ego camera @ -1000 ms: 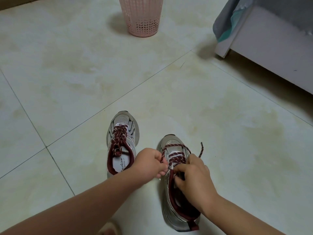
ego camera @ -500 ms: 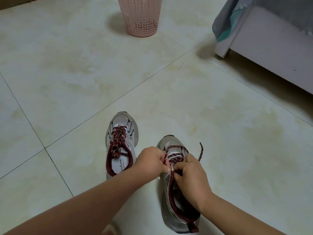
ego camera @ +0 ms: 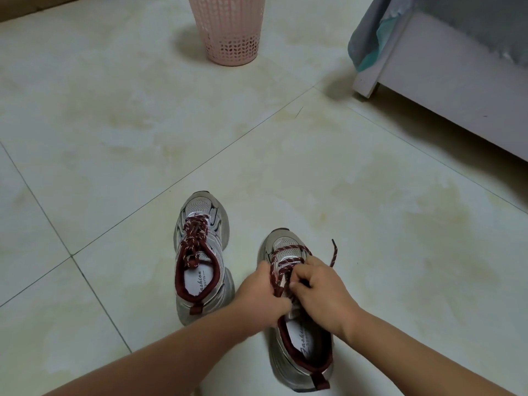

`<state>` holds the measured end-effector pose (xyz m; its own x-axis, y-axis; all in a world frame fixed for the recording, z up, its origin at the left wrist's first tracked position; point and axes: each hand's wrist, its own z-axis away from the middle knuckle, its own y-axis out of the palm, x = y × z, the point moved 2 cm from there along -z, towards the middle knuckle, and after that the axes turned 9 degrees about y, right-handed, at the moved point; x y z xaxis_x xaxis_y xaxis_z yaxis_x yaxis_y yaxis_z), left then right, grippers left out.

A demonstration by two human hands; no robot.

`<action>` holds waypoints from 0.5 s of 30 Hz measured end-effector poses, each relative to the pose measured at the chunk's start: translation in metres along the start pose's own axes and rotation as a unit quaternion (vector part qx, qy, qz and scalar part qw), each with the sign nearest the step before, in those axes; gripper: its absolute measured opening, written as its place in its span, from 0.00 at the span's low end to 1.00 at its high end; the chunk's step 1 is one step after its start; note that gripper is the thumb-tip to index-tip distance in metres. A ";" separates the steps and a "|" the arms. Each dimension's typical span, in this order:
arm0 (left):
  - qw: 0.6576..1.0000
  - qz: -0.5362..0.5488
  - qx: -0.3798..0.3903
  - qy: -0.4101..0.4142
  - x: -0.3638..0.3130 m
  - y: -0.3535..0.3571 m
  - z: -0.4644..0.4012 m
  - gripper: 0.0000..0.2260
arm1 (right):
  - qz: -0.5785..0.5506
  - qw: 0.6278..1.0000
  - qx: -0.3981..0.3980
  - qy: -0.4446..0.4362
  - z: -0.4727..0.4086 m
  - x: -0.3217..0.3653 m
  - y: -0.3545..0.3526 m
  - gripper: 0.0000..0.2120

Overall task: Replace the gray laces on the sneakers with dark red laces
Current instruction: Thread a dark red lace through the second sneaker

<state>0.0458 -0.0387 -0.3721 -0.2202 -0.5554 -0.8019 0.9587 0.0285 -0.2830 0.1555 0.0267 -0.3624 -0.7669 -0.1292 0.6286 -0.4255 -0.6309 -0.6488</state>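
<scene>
My sneakers (ego camera: 297, 338) have fine mesh toes and shiny silvery side panels; their dark red laces (ego camera: 281, 270) are woven, white-flecked cord. The floor (ego camera: 143, 124) is smooth, glossy tile; the basket (ego camera: 230, 27) perforated pink plastic.

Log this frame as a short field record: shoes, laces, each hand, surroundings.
left sneaker: fully laced in dark red, untouched
right sneaker: dark red lace partly threaded, one loose end sticking up
left hand: pinches the lace at the eyelets
right hand: fingers curled on the lace
gray laces: none visible
floor: pale tiles
surroundings: pink basket, white furniture
</scene>
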 end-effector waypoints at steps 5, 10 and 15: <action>0.998 0.025 -0.041 -0.027 0.005 0.000 0.003 0.09 | -0.075 0.996 -0.045 0.008 0.016 0.012 -0.034 0.15; 0.998 0.015 -0.045 -0.045 0.007 0.001 0.002 0.09 | -0.470 0.876 -0.058 0.091 0.024 0.029 -0.102 0.23; 0.996 0.047 -0.044 -0.069 0.009 0.001 0.002 0.10 | -0.665 0.728 -0.134 0.097 0.030 0.039 -0.190 0.27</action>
<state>0.0453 -0.0457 -0.3787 -0.0979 -0.6563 -0.7481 0.9529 0.1550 -0.2607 0.2206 0.1181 -0.2014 0.3664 0.5869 0.7220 -0.9128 0.0760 0.4014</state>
